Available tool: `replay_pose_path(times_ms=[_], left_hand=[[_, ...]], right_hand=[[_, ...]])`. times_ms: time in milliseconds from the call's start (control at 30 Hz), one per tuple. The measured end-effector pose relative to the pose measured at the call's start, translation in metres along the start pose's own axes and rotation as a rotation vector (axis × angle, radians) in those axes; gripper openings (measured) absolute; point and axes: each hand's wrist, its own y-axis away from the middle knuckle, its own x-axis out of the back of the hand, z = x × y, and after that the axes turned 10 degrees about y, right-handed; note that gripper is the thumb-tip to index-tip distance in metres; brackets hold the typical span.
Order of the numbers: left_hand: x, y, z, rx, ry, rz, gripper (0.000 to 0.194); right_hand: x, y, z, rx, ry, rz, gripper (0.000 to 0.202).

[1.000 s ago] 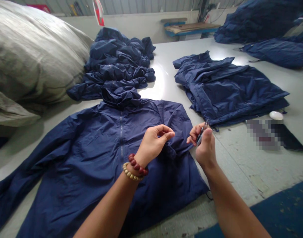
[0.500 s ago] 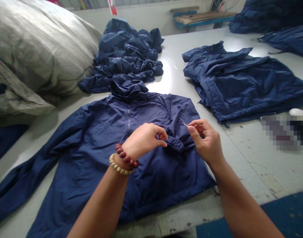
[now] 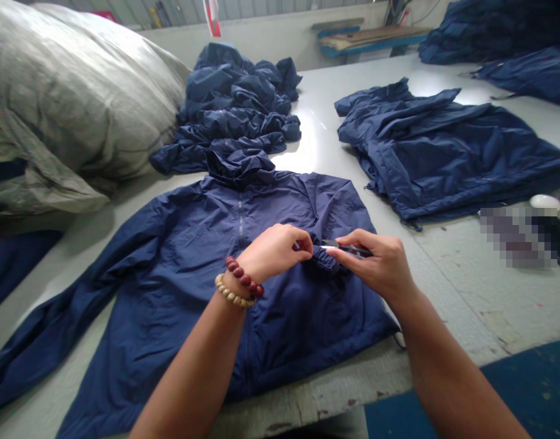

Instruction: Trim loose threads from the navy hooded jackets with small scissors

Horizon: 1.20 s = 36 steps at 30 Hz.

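A navy zip jacket (image 3: 193,262) lies front up on the table, its collar away from me and one sleeve stretched to the left. My left hand (image 3: 282,249), with two bead bracelets at the wrist, pinches the edge of the folded-in sleeve's cuff (image 3: 326,258). In my right hand (image 3: 376,259) is a small pair of thread snips (image 3: 348,247), held between thumb and fingers, with the pale tips pointing left at the cuff close to my left fingertips. Whether the tips touch the fabric or a thread is too small to tell.
Crumpled navy garments (image 3: 238,91) lie beyond the collar. A navy garment stack (image 3: 445,152) sits at the right, near a white round object (image 3: 545,202) and a blurred patch. More garments (image 3: 495,30) are at the far right. A big grey sack (image 3: 78,91) bulges at the left.
My right hand has turned and moved left, bringing the snips to the cuff beside my left fingers. My left hand has shifted slightly right. The view has moved a little.
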Motion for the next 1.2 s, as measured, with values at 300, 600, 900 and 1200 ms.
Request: replay_pose_path(times_ms=[300, 600, 900, 1200], left_hand=[[0.000, -0.001, -0.004, 0.011, 0.050, -0.028, 0.011], [-0.001, -0.001, -0.005, 0.024, 0.013, -0.027, 0.011], [0.000, -0.003, 0.000, 0.041, -0.023, -0.044, 0.011], [-0.003, -0.004, -0.001, 0.029, -0.009, -0.048, 0.011]], right_hand=[[-0.006, 0.010, -0.008, 0.167, 0.226, -0.160, 0.037], [-0.009, 0.012, -0.018, 0.155, 0.359, -0.167, 0.046], [-0.013, 0.011, -0.022, 0.138, 0.381, -0.183, 0.049], [-0.018, 0.012, -0.021, 0.110, 0.340, -0.203, 0.053]])
